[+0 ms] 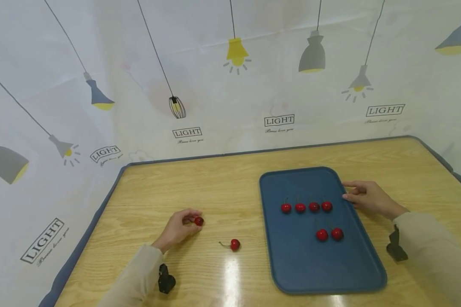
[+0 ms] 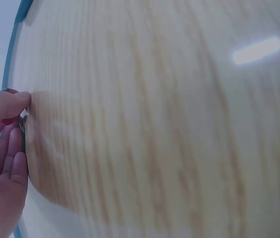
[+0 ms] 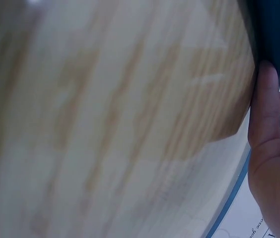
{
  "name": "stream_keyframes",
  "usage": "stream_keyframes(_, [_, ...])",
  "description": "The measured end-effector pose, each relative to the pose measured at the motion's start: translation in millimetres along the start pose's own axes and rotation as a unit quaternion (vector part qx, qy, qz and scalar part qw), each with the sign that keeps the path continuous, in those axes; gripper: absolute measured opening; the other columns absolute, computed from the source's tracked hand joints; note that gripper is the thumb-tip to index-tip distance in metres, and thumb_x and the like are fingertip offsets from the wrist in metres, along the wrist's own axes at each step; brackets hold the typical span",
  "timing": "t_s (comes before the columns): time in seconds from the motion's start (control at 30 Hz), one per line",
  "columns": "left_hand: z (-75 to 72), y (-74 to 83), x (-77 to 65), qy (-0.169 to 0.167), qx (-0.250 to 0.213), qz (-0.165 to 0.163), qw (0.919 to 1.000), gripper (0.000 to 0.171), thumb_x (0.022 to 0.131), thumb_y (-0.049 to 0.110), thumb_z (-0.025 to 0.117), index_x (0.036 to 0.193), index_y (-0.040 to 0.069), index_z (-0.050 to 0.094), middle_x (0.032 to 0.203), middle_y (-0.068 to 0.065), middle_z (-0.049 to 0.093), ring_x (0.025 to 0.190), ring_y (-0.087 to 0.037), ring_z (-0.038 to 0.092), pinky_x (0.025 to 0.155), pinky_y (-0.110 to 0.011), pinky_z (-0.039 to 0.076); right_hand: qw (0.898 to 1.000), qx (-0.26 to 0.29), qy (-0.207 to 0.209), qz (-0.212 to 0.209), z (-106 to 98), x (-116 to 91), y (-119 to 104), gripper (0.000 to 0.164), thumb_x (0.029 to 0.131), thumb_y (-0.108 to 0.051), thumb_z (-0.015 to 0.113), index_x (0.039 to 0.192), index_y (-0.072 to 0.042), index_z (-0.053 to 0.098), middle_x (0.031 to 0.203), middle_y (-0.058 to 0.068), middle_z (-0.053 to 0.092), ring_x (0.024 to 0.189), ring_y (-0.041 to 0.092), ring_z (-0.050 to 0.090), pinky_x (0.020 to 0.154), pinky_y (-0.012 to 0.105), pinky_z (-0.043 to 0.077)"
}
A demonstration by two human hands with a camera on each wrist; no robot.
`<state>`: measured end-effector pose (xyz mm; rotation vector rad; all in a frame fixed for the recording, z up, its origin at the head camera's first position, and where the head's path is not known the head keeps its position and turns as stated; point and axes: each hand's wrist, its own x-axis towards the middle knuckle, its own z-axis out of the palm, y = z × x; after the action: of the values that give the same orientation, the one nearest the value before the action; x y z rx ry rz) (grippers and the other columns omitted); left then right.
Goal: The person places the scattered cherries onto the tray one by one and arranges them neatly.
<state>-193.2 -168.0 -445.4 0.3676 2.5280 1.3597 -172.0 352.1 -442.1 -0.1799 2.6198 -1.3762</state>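
My left hand (image 1: pixel 179 228) pinches a dark red cherry (image 1: pixel 199 221) between thumb and fingertips, low over the wooden table. In the left wrist view, thumb and fingers (image 2: pixel 3 163) partly hide that cherry (image 2: pixel 8 121). To its right another cherry (image 1: pixel 235 244) lies on the table, its stem pointing left. My right hand (image 1: pixel 370 198) touches the right rim of a blue tray (image 1: pixel 303 268) with extended thumb and index finger; the tray edge (image 3: pixel 274 39) shows against the thumb in the right wrist view. Several red cherries (image 1: pixel 300 207) sit in a row on the tray, with two more cherries (image 1: pixel 329 234) nearer me.
The light wooden table (image 1: pixel 169 187) has a blue edging along its back and sides. Behind it hangs a white cloth (image 1: pixel 230 94) printed with lamps and the word LIGHT. A black wrist device (image 1: pixel 165 279) is on each sleeve.
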Motion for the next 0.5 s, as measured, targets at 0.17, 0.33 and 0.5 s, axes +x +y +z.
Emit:
stream_keyframes(0.17, [-0.4,-0.6,0.3,-0.015,0.000,0.020,0.9997,0.034,0.077,-0.008,0.061,0.111,-0.003,0.057,0.105,-0.016,0.058,0.096,-0.028,0.055,0.082,-0.038,0.044,1.000,0.006,-0.002,0.005,-0.3,0.0,0.3,0.057,0.087,-0.018,0.058,0.129,0.013,0.034,0.093,0.018,0.060,0.076,0.008,0.060,0.065,0.027,0.051])
stream_keyframes(0.33, [3.7,3.5,1.3,0.002,0.020,0.026,0.9995,0.028,0.077,-0.008,0.061,0.105,0.000,0.062,0.101,-0.014,0.061,0.091,-0.025,0.057,0.077,-0.033,0.047,1.000,0.008,-0.002,0.007,-0.3,0.1,-0.5,0.056,0.087,-0.016,0.058,0.128,0.014,0.034,0.092,0.017,0.060,0.076,0.007,0.060,0.065,0.027,0.051])
stream_keyframes(0.5, [8.9,9.0,2.5,0.019,0.036,0.003,0.9992,0.022,0.078,-0.001,0.064,0.099,0.005,0.065,0.098,-0.008,0.063,0.088,-0.020,0.059,0.076,-0.033,0.046,1.000,0.009,-0.001,0.007,0.1,0.1,-0.7,0.056,0.087,-0.015,0.058,0.128,0.014,0.034,0.091,0.017,0.060,0.076,0.007,0.060,0.065,0.027,0.051])
